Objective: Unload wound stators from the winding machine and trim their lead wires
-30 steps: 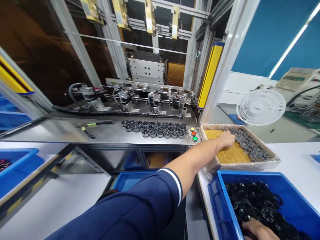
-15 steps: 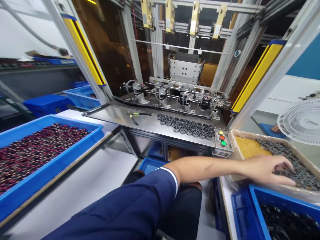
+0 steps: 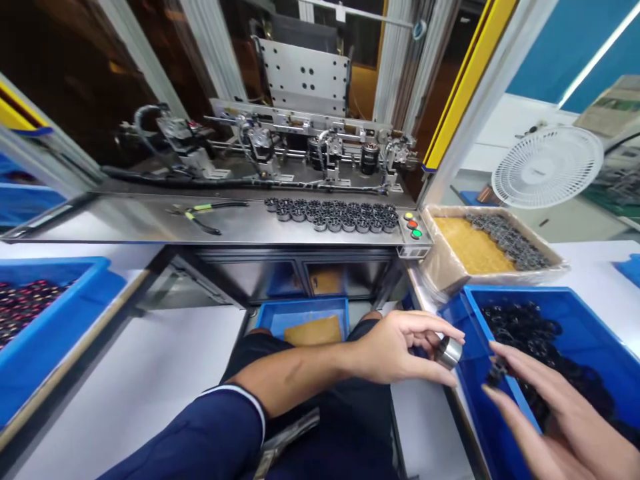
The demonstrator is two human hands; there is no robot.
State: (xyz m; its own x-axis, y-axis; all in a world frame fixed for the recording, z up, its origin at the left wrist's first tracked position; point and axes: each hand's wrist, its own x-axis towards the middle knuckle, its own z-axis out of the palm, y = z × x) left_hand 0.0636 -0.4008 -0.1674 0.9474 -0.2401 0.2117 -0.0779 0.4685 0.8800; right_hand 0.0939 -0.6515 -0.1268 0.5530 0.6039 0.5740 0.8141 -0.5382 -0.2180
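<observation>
My left hand (image 3: 393, 348) is closed on a short silver metal ring (image 3: 451, 353), pinched between thumb and fingers over the gap by my lap. Facing it, my right hand (image 3: 563, 410) pinches a small black plastic piece (image 3: 496, 373) at the near rim of a blue bin (image 3: 520, 393). The ring and the black piece are close together but apart. Inside that bin lies a heap of loose black parts (image 3: 565, 363). On the metal ledge of the machine stand rows of round dark slotted cores with silver sides (image 3: 349, 223).
A plastic-lined box (image 3: 445, 277) with grey parts on a yellow sheet stands behind the blue bin, near a white fan (image 3: 547, 167). Pliers (image 3: 203, 217) lie on the ledge, left of the push buttons (image 3: 413, 225). Another blue tray (image 3: 95, 280) of dark red parts is at left.
My left hand has come back from the lined box towards my lap and now holds the metal ring. My right hand has come into view with the black piece. The view has turned right and down.
</observation>
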